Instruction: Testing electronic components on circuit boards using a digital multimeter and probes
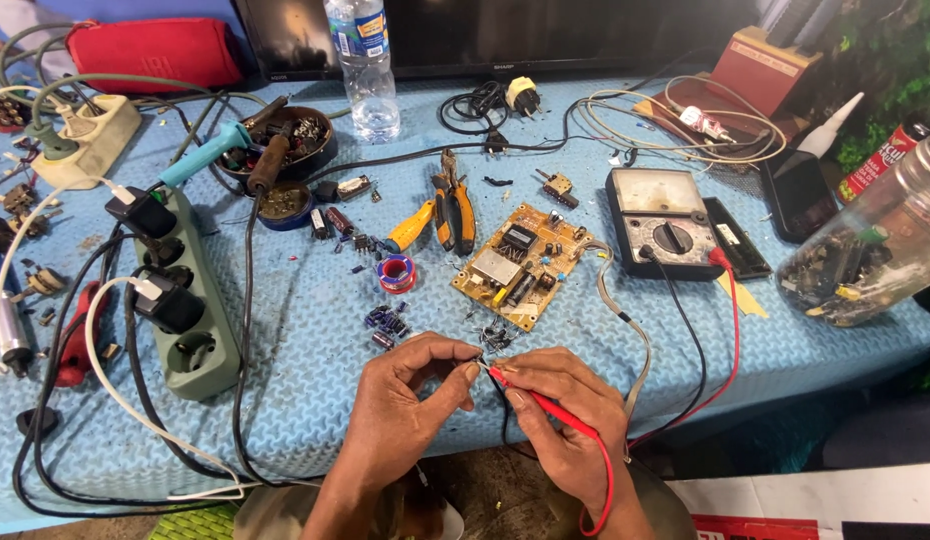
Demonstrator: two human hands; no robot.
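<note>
Pinching a tiny dark component point(482, 357) between thumb and forefinger, the left hand point(410, 400) closes on it just below the board point(525, 265). Right hand point(560, 410) wraps shut around a slim red probe point(545, 408), tip touching the component; a black probe beside it is mostly hidden. Glossy red lead point(733, 330) and black lead point(685, 320) curve up to the boxy meter point(665, 222), right of the board. Left of the board lie orange-handled pliers point(453, 205); further left, a ribbed green power strip point(190, 300). Everything rests on a textured blue mat point(305, 340).
</note>
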